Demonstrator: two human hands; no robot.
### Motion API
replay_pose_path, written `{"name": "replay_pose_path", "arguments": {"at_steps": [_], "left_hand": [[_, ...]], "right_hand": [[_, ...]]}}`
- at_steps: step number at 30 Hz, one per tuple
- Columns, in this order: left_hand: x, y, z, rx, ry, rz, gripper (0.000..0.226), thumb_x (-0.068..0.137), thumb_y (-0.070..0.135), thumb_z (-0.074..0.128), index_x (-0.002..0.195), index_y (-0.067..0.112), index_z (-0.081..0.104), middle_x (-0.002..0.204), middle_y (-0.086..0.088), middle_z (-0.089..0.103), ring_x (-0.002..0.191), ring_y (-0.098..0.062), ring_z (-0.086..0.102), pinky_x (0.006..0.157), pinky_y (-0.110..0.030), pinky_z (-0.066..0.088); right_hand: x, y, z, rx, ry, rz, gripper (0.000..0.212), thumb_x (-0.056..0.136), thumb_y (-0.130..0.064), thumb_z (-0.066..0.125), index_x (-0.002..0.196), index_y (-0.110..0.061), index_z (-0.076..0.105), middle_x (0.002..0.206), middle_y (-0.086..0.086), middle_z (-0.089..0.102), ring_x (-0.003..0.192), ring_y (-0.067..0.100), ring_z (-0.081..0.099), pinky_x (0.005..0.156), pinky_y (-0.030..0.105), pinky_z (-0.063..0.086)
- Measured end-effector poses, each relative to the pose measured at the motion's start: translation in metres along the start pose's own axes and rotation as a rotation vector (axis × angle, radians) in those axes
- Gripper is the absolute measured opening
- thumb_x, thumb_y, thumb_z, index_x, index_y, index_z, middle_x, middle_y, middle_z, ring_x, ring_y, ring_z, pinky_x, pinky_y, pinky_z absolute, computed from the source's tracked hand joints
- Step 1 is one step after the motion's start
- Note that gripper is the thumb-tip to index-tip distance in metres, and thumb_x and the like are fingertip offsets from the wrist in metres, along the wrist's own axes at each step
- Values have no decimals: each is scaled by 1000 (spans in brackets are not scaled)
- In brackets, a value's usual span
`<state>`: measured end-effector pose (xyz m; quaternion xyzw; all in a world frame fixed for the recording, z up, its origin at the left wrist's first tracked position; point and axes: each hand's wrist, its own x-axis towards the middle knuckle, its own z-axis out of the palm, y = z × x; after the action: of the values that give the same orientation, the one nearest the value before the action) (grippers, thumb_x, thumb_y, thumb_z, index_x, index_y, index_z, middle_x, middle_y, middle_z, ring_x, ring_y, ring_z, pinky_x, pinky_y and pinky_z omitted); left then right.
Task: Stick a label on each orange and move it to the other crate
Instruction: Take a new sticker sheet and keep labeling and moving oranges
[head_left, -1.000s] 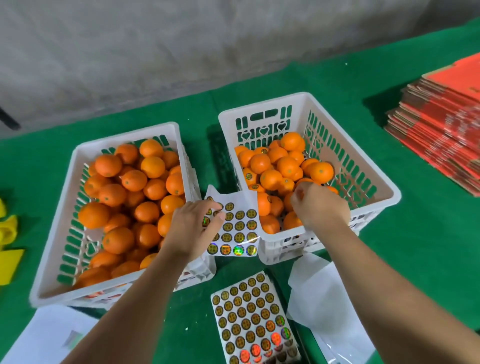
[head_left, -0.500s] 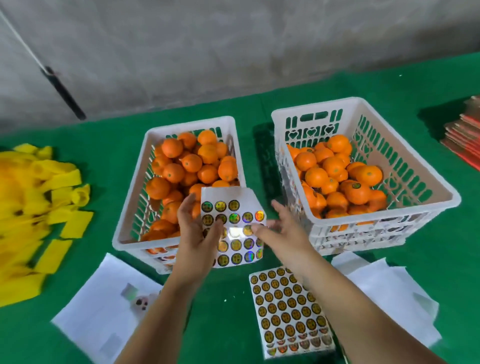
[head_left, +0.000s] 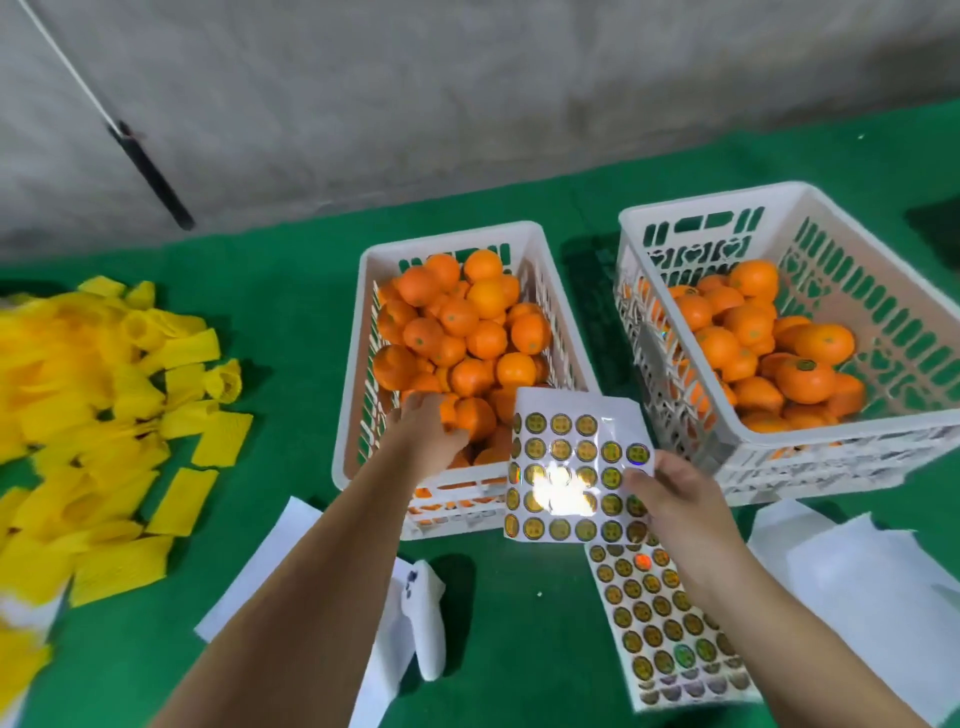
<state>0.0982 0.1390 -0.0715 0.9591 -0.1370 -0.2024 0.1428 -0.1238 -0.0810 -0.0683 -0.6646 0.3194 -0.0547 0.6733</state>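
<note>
Since half a second ago, the left hand (head_left: 426, 441) has let go of the label sheet (head_left: 574, 467) and is now reaching into the left crate (head_left: 353, 415), its fingers curling over an orange (head_left: 475, 415) near the crate's front; whether it is gripping the orange firmly I cannot tell. The right hand (head_left: 675, 499) is now holding the label sheet alone, thumb pinching its right edge, and is keeping it upright in the air in front of the gap between the two crates. The left crate is sitting heaped with oranges, while the right crate (head_left: 831, 441) is holding a lower pile, some showing dark round labels on top. A second label sheet (head_left: 665, 629) is lying flat on the green table (head_left: 519, 649), below the right wrist. Yellow foam sleeves (head_left: 104, 415) are lying scattered at the left.
</note>
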Motion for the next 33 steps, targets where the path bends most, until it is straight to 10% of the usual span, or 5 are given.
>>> {"name": "replay_pose_path", "arguments": {"at_steps": [8, 13, 22, 28, 33], "left_hand": [[57, -16, -28, 530, 227, 68, 73, 106, 46, 48, 167, 27, 11, 176, -17, -4, 160, -46, -4, 129, -54, -5], [79, -24, -33, 694, 224, 75, 98, 82, 23, 82, 151, 23, 13, 155, -22, 36, 146, -47, 34, 125, -54, 25], [48, -24, -38, 661, 326, 133, 89, 83, 29, 82, 154, 17, 29, 148, -15, 38, 138, -41, 39, 116, -51, 34], [-48, -33, -46, -527, 430, 213, 76, 67, 71, 81, 134, 37, 65, 130, 5, 57, 110, -16, 63, 87, -28, 50], [-133, 12, 8, -1515, 60, 149, 106, 58, 74, 89, 146, 24, 57, 141, -3, 68, 131, -24, 64, 114, -49, 46]], "right_hand": [[-12, -3, 17, -4, 69, -50, 20, 104, -23, 61, 106, -37, 75, 102, -8, 80, 91, 15, 78, 86, 46, 59], [1, -12, 24, 5, 111, -32, 16, 103, -24, 63, 109, -33, 74, 103, -3, 80, 96, 27, 77, 93, 61, 58], [1, -10, 32, -21, 69, -45, 19, 104, -22, 60, 108, -34, 74, 108, -6, 80, 98, 20, 77, 95, 55, 57], [1, -18, 28, 21, 37, -102, 26, 105, -18, 58, 108, -38, 75, 110, -9, 79, 101, 15, 75, 84, 39, 55], [-3, -33, 15, 21, -39, -188, 26, 105, -17, 58, 114, -35, 74, 111, -4, 79, 100, 16, 75, 87, 41, 56]]}}
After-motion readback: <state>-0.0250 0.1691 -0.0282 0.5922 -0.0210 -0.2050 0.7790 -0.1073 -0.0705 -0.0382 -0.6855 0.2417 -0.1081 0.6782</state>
